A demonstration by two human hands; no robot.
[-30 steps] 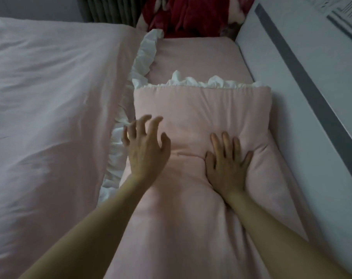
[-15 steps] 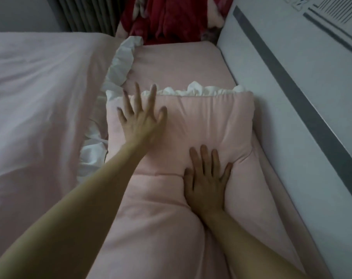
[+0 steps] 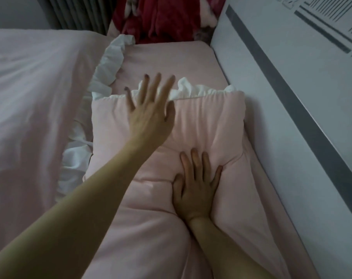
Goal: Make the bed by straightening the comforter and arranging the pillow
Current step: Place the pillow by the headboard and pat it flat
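A pink pillow (image 3: 209, 121) with a white ruffled edge lies on the pink sheet (image 3: 167, 57), close to the white headboard. My left hand (image 3: 151, 115) lies flat and open across the pillow's far left part, its fingertips reaching over the white frill. My right hand (image 3: 197, 186) presses flat on the pillow's near edge, fingers spread, denting the fabric. A pale pink comforter (image 3: 34, 101) with a white ruffle along its border covers the bed to the left of the pillow.
The white headboard (image 3: 292, 127) with a grey stripe runs along the right side. A red blanket (image 3: 161, 19) is heaped beyond the far end of the mattress. Grey vertical slats stand at the top left.
My left hand has slid forward from the pillow's middle to its far frilled edge, its fingers flattening. My right hand has stayed pressed on the near part.
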